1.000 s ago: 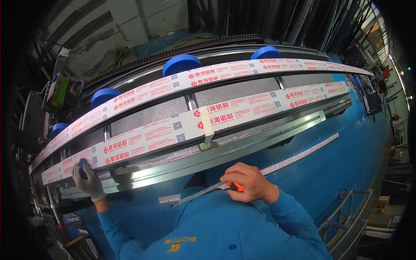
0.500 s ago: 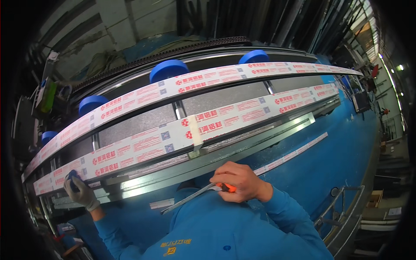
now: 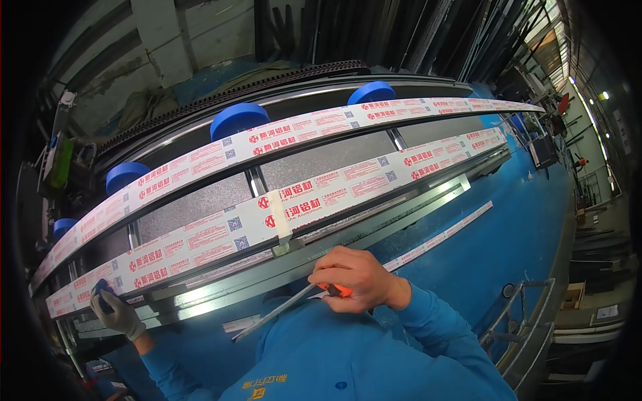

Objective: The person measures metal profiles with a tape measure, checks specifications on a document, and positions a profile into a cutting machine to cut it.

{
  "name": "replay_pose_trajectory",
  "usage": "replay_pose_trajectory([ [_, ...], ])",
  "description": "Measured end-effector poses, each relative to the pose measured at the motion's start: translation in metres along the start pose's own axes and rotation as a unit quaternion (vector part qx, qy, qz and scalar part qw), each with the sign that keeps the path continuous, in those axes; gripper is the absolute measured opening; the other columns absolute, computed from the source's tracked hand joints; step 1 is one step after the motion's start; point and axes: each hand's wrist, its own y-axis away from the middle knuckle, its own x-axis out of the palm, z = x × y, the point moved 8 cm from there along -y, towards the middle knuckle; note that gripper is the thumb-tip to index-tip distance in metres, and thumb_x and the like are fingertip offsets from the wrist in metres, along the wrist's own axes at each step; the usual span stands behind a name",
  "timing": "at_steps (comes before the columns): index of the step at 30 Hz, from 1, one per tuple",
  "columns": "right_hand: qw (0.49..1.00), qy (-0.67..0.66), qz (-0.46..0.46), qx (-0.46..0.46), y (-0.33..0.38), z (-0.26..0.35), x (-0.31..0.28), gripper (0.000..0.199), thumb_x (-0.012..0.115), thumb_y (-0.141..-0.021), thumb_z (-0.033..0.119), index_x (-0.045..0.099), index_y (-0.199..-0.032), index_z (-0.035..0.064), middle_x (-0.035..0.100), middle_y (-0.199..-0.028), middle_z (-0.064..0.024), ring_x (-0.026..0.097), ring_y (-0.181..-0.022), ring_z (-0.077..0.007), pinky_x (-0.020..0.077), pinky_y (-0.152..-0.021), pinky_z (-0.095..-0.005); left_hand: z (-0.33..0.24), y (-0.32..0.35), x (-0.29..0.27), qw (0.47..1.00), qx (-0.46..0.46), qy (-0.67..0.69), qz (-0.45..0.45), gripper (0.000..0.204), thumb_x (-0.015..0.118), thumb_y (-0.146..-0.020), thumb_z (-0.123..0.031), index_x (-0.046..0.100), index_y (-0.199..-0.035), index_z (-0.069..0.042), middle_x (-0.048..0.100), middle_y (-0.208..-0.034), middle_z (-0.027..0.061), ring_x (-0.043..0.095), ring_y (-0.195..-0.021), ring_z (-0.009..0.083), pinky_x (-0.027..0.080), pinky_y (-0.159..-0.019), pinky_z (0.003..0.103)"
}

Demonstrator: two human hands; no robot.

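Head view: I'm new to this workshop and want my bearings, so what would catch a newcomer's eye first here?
Two long metal bars wrapped in white film with red print sweep across the middle of the blue workbench, with round blue knobs behind them. Below, the bare right hand holds an orange-handled tool with a long metal blade. At far left, the gloved left hand rests on the near bar's end.

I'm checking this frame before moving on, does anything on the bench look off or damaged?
One thing stands out: on the nearer film-wrapped aluminium bar, a strip of protective film hangs loose across its middle. The right hand holds an orange-handled tool; the gloved left hand grips the bar's end.
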Motion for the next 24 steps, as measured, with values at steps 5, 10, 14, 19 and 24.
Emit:
replay_pose_trajectory([
  [5, 1.0, 0.011, -0.029, 0.001, 0.004, -0.005, -0.014, 0.045, 0.082, -0.063, 0.007, 0.075, -0.108, 0.0087, 0.071, -0.109, -0.0071, 0.064, -0.083, -0.0239, 0.0561, -0.074, -0.0315, 0.002, -0.001, 0.0, 1.0, -0.008, 0.004, 0.004, 0.018, 0.062, -0.104, -0.012, 0.071, -0.111, 0.002, 0.073, -0.107, 0.0128, 0.067, -0.094, 0.0263, 0.054, -0.091, 0.035],
  [10, 0.999, 0.019, -0.044, 0.003, 0.007, -0.008, -0.02, 0.049, 0.082, -0.061, 0.007, 0.075, -0.109, 0.0088, 0.071, -0.109, -0.0077, 0.064, -0.083, -0.0241, 0.0566, -0.074, -0.0317, 0.007, 0.001, 0.001, 1.0, -0.005, 0.002, 0.0, 0.018, 0.062, -0.105, -0.013, 0.071, -0.111, 0.002, 0.073, -0.107, 0.0125, 0.068, -0.094, 0.0258, 0.054, -0.091, 0.034],
  [14, 0.998, 0.02, -0.055, 0.0, 0.006, -0.008, -0.026, 0.05, 0.083, -0.06, 0.006, 0.075, -0.11, 0.009, 0.071, -0.11, -0.0079, 0.065, -0.084, -0.024, 0.0567, -0.074, -0.0315, 0.01, 0.001, 0.001, 1.0, -0.017, 0.011, -0.01, 0.019, 0.063, -0.105, -0.014, 0.071, -0.111, 0.001, 0.073, -0.107, 0.0124, 0.068, -0.094, 0.0257, 0.054, -0.091, 0.034],
  [19, 0.997, 0.028, -0.074, -0.007, 0.0, -0.005, -0.034, 0.052, 0.083, -0.061, 0.006, 0.075, -0.112, 0.0093, 0.071, -0.11, -0.0079, 0.065, -0.086, -0.0237, 0.0568, -0.074, -0.0315, 0.012, 0.003, 0.002, 1.0, -0.023, 0.015, 0.003, 0.018, 0.058, -0.104, -0.004, 0.073, -0.112, 0.0, 0.074, -0.11, 0.0098, 0.067, -0.1, 0.0239, 0.054, -0.097, 0.035],
  [24, 0.996, 0.019, -0.084, 0.0, -0.005, -0.002, -0.037, 0.052, 0.083, -0.062, 0.006, 0.074, -0.113, 0.0088, 0.071, -0.112, -0.0083, 0.065, -0.088, -0.0245, 0.0573, -0.076, -0.0321, 0.017, 0.004, 0.004, 0.999, -0.033, 0.009, 0.017, 0.019, 0.058, -0.104, -0.005, 0.074, -0.113, 0.0, 0.074, -0.109, 0.0097, 0.067, -0.1, 0.0239, 0.054, -0.097, 0.035],
])
